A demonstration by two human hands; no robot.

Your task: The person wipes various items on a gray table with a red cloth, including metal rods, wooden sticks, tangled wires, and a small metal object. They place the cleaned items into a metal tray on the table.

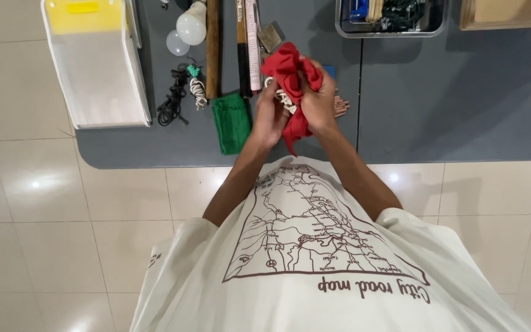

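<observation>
Both hands — left hand (pixel 270 114), right hand (pixel 318 98) — clutch a crumpled red cloth pouch (pixel 290 77) above the grey counter's (pixel 401 98) front edge; a green cloth pouch (pixel 231 122) lies just beside — white bulbs (pixel 187 31) farther back.

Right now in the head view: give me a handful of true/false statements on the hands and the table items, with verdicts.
1. Both hands grip the red cloth. True: left hand and right hand both hold it above the grey table.
2. The green pouch is in the right hand. False: it lies on the table, left of the hands.
3. Two white light bulbs lie near the white bin. True.
4. The black cord sits inside the bin. False: it lies on the table beside it.
5. The metal tray is at the table's near edge. False: it is at the far edge.
</observation>
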